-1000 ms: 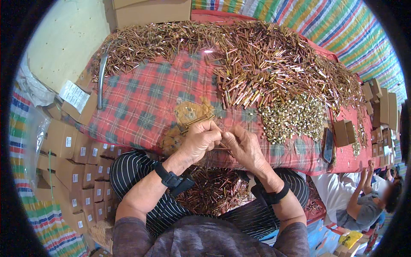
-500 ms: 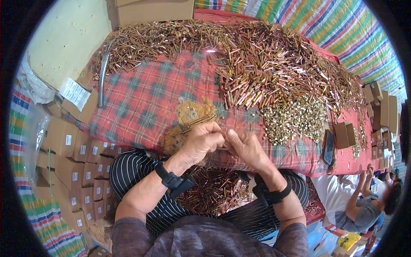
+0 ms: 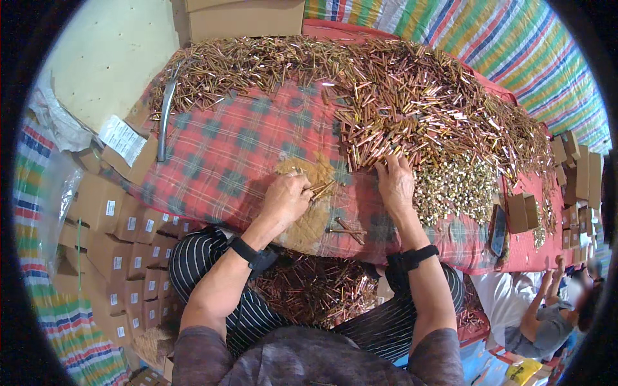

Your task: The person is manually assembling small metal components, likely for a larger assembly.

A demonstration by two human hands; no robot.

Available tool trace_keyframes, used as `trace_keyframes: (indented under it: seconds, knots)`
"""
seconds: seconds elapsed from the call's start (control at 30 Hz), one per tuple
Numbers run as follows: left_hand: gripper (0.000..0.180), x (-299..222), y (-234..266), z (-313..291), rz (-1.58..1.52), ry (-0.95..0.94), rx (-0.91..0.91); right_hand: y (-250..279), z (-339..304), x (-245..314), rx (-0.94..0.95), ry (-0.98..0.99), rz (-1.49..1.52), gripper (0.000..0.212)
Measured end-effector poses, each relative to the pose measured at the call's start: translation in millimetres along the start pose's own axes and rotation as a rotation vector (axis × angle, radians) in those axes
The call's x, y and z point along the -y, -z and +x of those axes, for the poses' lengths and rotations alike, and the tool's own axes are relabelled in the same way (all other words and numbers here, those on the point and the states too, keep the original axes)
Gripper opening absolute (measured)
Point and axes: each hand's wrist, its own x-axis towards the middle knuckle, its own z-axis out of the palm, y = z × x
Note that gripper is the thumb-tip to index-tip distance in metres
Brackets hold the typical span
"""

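Note:
My left hand (image 3: 286, 196) is closed around a small bundle of thin brass-coloured bolts (image 3: 322, 189), whose ends stick out to the right over a tan worn patch on the plaid cloth. At the near edge of a large heap of coppery bolts (image 3: 386, 103), my right hand (image 3: 396, 186) reaches down with its fingers bent and slightly apart. Nothing shows between them, though the fingertips are partly hidden. Right beside this hand lies a pile of small shiny nuts (image 3: 454, 190). A few loose bolts (image 3: 347, 229) rest crosswise on the cloth between my forearms.
A curved metal bar (image 3: 166, 119) lies at the left. Labelled cardboard boxes (image 3: 132, 248) are stacked lower left. More bolts (image 3: 315, 286) fill the space between my knees. A phone-like dark object (image 3: 497, 230) and a small open box (image 3: 522, 213) sit right; another person (image 3: 547, 321) sits beyond.
My hands were together over the near cloth. The right has moved up and right to the heap; the left has shifted slightly left with its bundle. A few bolts now show on the cloth.

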Motion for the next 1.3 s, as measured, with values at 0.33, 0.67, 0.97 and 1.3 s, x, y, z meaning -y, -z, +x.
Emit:
trace_keyframes:
  seconds: [0.33,0.67,0.97,1.3]
  knots:
    - [0.012,-9.7,-1.6,-5.3,-0.090,0.057,0.105,-2.0,6.7,-1.9,0.064,-0.222,0.029,0.030]
    - [0.014,-21.7,6.4,-3.5,-0.350,0.114,-0.082,10.3,-2.0,6.7,0.094,-0.110,-0.033,0.041]
    - [0.013,-34.1,2.1,-5.9,-1.108,0.398,0.149,13.8,0.5,-7.8,0.307,-0.102,-0.056,0.022]
    - [0.008,-38.9,1.2,-2.3,-1.478,0.438,0.107,62.2,-25.1,24.8,0.277,-0.020,0.215,0.011]
